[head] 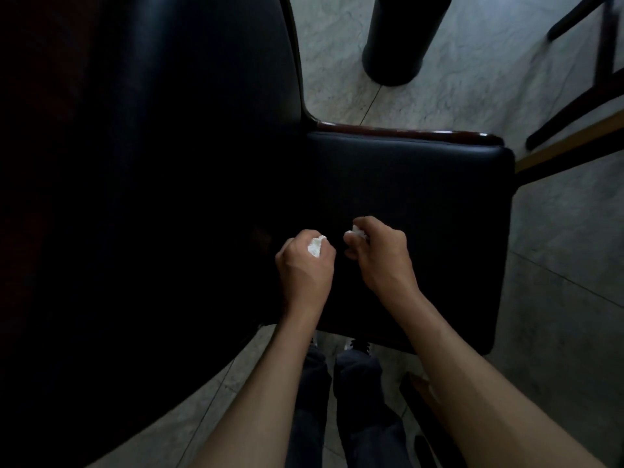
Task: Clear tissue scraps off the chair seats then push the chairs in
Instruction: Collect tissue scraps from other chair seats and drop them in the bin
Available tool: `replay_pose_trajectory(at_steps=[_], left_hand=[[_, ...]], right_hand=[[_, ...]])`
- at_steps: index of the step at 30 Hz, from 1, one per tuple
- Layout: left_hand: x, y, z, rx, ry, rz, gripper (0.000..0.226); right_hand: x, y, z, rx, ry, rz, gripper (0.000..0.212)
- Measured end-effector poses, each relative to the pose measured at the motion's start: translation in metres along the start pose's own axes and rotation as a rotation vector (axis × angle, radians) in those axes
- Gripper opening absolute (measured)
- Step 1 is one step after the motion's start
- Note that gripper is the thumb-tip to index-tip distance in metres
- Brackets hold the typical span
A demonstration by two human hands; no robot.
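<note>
While both hands hover over the black chair seat (422, 184), each is closed on a white tissue scrap — the left hand (304, 261) on 1 wad (315, 247), the right hand (378, 255) on another (356, 232). Scrap-clearing looks nearly done here; the visible seat shows no more. Next, I judge, the wads need discarding, then the chair pushing in.

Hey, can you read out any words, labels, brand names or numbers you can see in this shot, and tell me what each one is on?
None: nothing readable shows. The black chair seat, the tissue scraps in the left hand and right hand, the floor tiles and the black post carry no visible text.
</note>
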State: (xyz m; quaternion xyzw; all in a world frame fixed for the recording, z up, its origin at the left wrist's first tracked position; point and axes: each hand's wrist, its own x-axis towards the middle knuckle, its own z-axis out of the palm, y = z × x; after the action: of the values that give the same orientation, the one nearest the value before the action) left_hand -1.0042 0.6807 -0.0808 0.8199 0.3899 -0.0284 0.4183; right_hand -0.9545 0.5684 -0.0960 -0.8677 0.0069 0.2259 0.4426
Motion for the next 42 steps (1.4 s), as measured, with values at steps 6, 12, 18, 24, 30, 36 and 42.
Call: replay_pose_trajectory(at_steps=[6, 12, 18, 24, 30, 36, 42], left_hand=[[-0.025, 0.065, -0.055, 0.039, 0.066, 0.147, 0.013], [-0.061, 0.145, -0.138, 0.047, 0.128, 0.285, 0.016], [-0.091, 0.201, -0.220, 0.020, 0.290, 0.359, 0.017], [-0.093, 0.219, -0.293, -0.042, 0.417, 0.350, 0.016], [-0.072, 0.206, -0.355, -0.006, 0.544, 0.340, 0.018], [-0.034, 0.156, -0.425, 0.066, 0.578, 0.369, 0.017], [0.026, 0.090, -0.509, 0.078, 0.497, 0.397, 0.021]], right_hand=[[-0.034, -0.063, -0.048, -0.026, 0.049, -0.075, 0.010], [-0.065, -0.164, -0.099, -0.043, 0.145, -0.201, 0.012], [-0.091, -0.264, -0.135, -0.033, 0.196, -0.394, 0.007], [-0.104, -0.339, -0.141, -0.034, 0.222, -0.547, 0.009], [-0.115, -0.393, -0.103, -0.086, 0.154, -0.633, 0.011], [-0.121, -0.441, -0.024, -0.120, 0.118, -0.634, 0.011], [-0.130, -0.505, 0.072, -0.162, 0.193, -0.634, 0.017]])
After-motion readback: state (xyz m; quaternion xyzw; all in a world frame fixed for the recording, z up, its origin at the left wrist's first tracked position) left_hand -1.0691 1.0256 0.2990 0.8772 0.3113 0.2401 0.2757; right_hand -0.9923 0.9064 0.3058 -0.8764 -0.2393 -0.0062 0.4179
